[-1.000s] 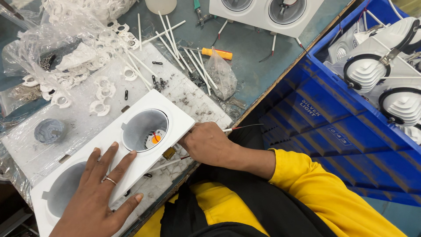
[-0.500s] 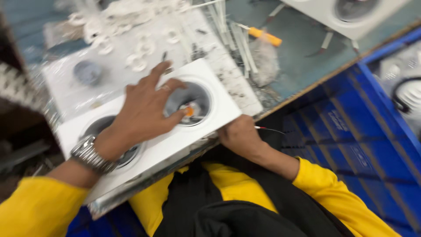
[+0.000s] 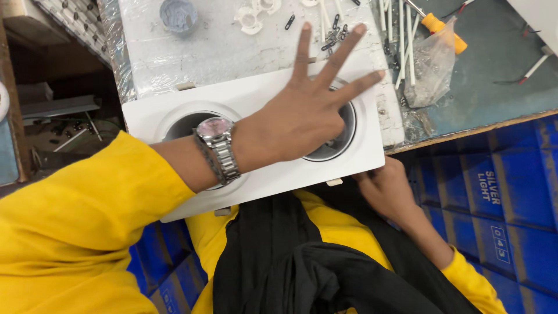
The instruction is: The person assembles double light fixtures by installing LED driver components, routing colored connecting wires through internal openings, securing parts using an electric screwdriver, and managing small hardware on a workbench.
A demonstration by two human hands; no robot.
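Where the bench ends, blue crate (image 3: 494,209) beside right hand (image 3: 388,189).

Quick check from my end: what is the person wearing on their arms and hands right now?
Both arms are in bright yellow long sleeves. The left sleeve ends short of the wrist, where a silver metal link-band watch with a round pinkish face sits. The left hand is bare and ungloved. The right sleeve reaches the wrist; the right hand is bare too.

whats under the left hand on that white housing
The left hand covers most of the right round opening of the white housing; only its dark rim shows. Whatever sits inside is hidden by the palm.
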